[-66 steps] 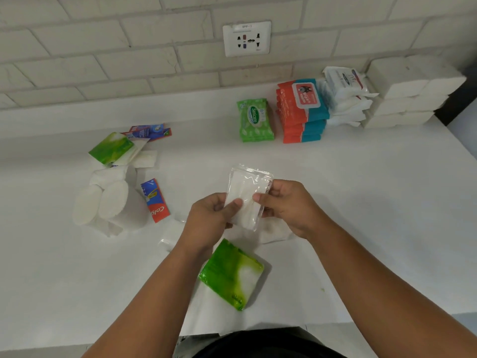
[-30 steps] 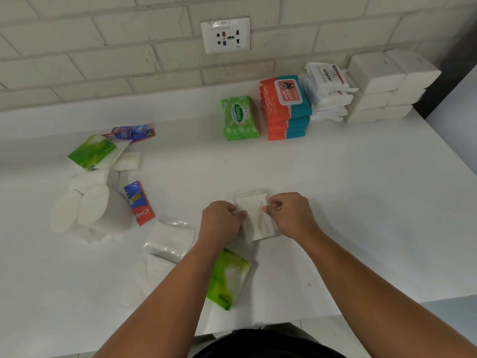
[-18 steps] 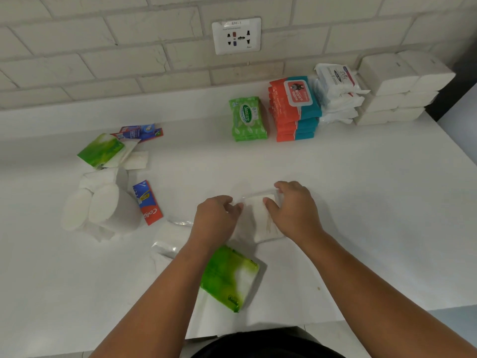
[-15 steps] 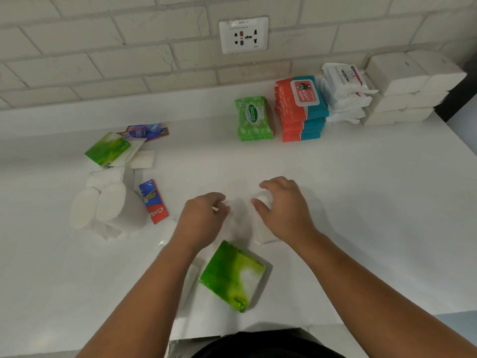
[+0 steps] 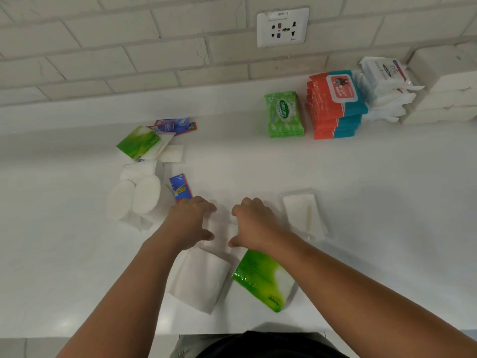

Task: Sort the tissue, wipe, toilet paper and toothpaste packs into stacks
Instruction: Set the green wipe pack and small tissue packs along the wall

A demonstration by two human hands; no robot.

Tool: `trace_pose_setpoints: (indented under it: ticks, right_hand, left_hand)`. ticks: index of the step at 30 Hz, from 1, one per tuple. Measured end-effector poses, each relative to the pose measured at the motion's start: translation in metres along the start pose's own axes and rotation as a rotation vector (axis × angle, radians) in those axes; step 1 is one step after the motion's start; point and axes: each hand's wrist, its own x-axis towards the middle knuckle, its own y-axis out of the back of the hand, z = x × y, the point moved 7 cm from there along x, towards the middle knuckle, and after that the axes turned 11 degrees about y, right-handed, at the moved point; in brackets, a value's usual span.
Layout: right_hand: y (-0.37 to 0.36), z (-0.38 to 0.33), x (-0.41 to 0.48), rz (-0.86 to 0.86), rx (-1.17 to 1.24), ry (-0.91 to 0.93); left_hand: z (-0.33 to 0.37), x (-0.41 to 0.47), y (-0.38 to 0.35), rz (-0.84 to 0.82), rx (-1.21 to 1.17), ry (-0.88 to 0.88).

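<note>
White pack (image 5: 304, 215) flat; green pack (image 5: 260, 277) flat, nearer.

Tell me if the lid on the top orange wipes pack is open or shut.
Shut: the white lid lies flat against the orange wipes pack, its label facing up.

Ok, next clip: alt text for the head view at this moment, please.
The left hand and right hand flank a clear-wrapped white pack on a white counter; a grip cannot be confirmed. A green pack, toilet rolls and a toothpaste box lie nearby. Stacks of wipes and tissue packs line the brick wall at back right.
</note>
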Motion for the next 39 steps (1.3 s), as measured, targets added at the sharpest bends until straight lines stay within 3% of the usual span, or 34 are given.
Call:
trace_pose_setpoints:
  ticks: [8, 10, 12, 15, 19, 22, 24, 26, 29, 31, 39]
  right_hand:
    - [-0.004, 0.001, 0.01, -0.034, 0.102, -0.022]
    - [0.001, 0.006, 0.006, 0.044, 0.309, -0.038]
    - [0.009, 0.014, -0.001, 0.136, 0.67, -0.119]
    - [0.008, 0.028, -0.011, 0.144, 1.101, -0.284]
    - [0.012, 0.04, -0.024, 0.081, 1.292, -0.261]
    - [0.023, 0.045, -0.036, 0.135, 1.449, -0.202]
    - [0.03, 0.058, -0.044, 0.24, 1.497, -0.216]
    - [0.039, 0.074, -0.055, 0.349, 1.488, -0.24]
    - [0.049, 0.097, -0.072, 0.464, 1.43, -0.247]
    - [0.051, 0.104, -0.081, 0.469, 1.39, -0.236]
    - [0.044, 0.13, -0.106, 0.443, 1.209, -0.26]
  left_hand:
    - [0.001, 0.007, -0.001, -0.079, 0.034, -0.049]
    - [0.006, 0.004, 0.006, -0.03, -0.051, -0.069]
    - [0.01, 0.0, 0.019, 0.086, -0.213, -0.094]
    - [0.016, -0.007, 0.033, 0.198, -0.487, -0.157]
    - [0.035, -0.016, 0.051, 0.396, -0.651, -0.279]
    - [0.052, -0.023, 0.059, 0.474, -0.672, -0.274]
    - [0.059, -0.025, 0.058, 0.453, -0.815, -0.153]
    - [0.061, -0.025, 0.053, 0.36, -1.101, 0.021]
    - [0.086, -0.024, 0.033, 0.011, -1.468, 0.143]
    - [0.107, -0.024, 0.025, -0.106, -1.457, 0.112]
    - [0.148, -0.024, 0.008, -0.149, -1.342, 0.105]
